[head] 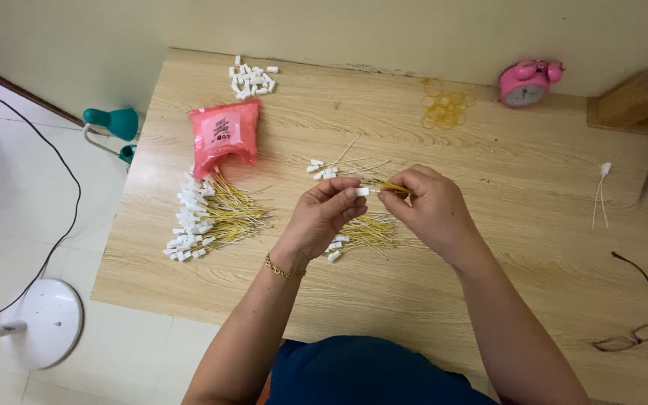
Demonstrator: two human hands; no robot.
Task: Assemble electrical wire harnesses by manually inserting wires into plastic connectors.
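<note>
Right now the left hand [322,217] pinches a small white plastic cap [362,191] between thumb and fingertips, and the right hand [429,206] grips a thin yellow strand [391,187] by its end, just beside the cap, over the middle of the wooden table [489,262]. Both pieces look very light; the cap seems hard and easy to drop, so a fingertip hold on its sides suits it, while the strand looks bendy and is best held close to its tip. A loose pile of strands [369,232] lies under the hands. Toward nine o'clock sits a bigger bundle [211,217] below a pink bag [225,136]. Open wood lies toward five o'clock; the near edge runs by the person's lap.
</note>
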